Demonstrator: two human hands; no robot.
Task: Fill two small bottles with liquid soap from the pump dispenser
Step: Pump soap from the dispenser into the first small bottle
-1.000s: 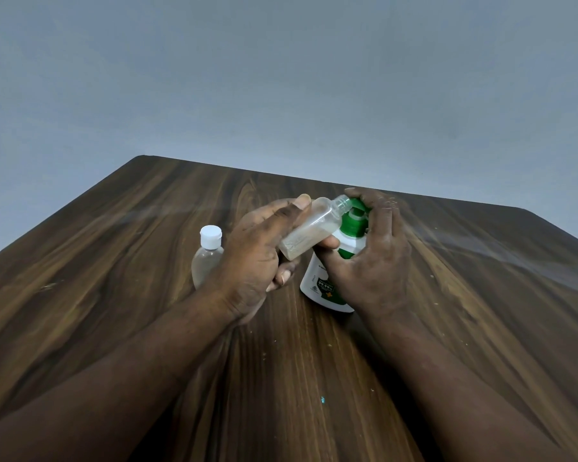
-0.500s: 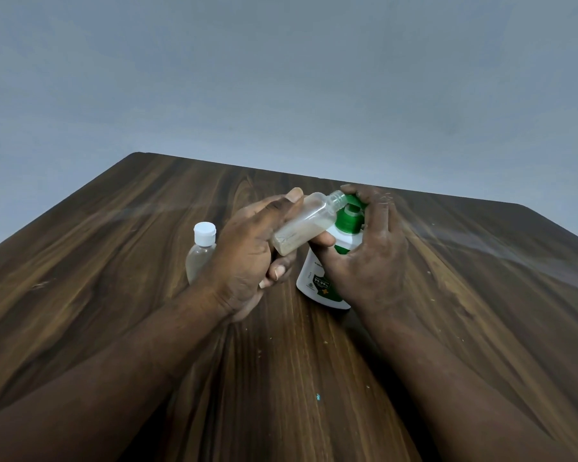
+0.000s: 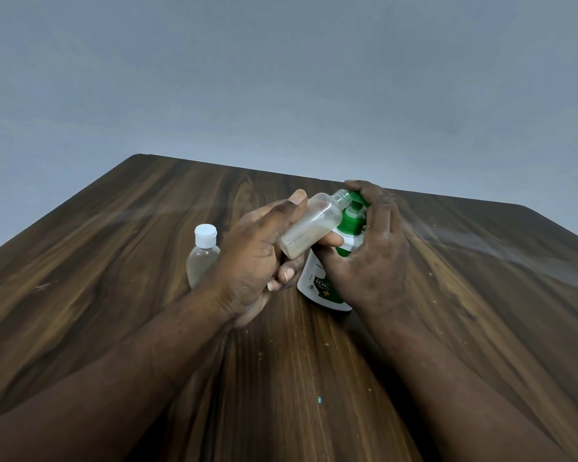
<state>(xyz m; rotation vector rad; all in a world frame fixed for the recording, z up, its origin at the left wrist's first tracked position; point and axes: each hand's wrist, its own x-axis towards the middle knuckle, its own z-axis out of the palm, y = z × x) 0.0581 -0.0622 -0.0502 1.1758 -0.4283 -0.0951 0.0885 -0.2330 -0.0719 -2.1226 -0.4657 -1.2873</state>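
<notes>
A capped small bottle point(image 3: 203, 253) stands on the table point(image 3: 114, 248) just left of the left hand point(image 3: 257, 258). That hand grips an uncapped small bottle point(image 3: 311, 225), tilted, its mouth at the green pump. The right hand point(image 3: 371, 258) wraps the dispenser point(image 3: 324, 285), fingers curled over the pump head.

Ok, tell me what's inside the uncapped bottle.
Pale, cloudy liquid fills the lower part of the uncapped bottle; the neck end looks empty. The left hand hides its underside.
</notes>
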